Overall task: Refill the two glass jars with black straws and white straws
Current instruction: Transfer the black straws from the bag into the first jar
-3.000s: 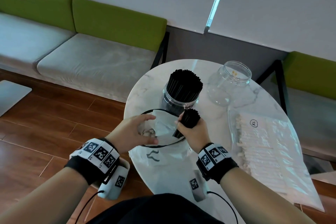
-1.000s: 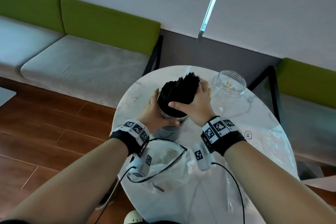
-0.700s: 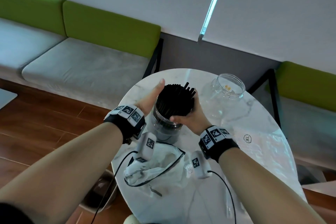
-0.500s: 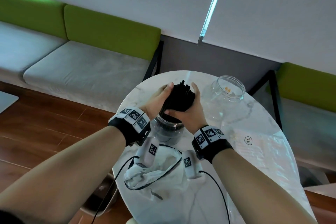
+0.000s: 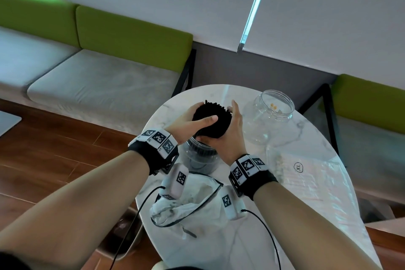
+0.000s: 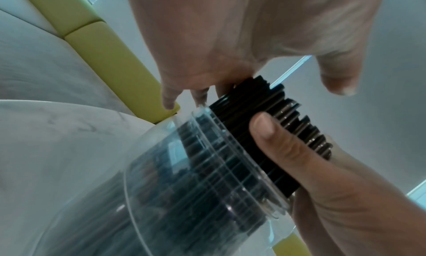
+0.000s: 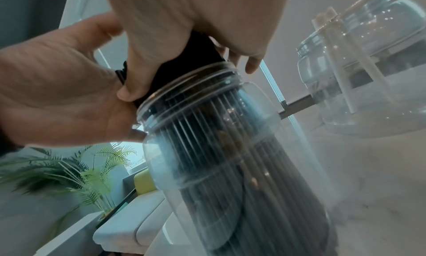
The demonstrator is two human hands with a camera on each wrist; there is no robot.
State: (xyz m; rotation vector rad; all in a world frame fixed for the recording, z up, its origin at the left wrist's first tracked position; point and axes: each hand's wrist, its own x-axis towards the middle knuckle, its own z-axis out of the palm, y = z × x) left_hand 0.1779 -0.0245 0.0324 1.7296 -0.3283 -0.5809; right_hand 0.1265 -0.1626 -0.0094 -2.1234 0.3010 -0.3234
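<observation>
Nearest, at 6 o'clock on the marble table (image 5: 252, 247): crumpled empty plastic bag (image 5: 192, 201). Center: left hand (image 5: 188, 124) and right hand (image 5: 230, 131) clasped around black straws (image 5: 211, 120) standing in glass jar (image 5: 200, 155). At 1 o'clock: second glass jar (image 5: 268, 120), nearly empty. At 3 o'clock: bag of white straws (image 5: 306, 184).

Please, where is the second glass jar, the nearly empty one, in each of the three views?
Head: nearly empty jar stands right of centre, beside the right hand.
Left wrist: not in it.
Right wrist: upper right, a white straw inside.
Shared landmark: the black straws.
</observation>
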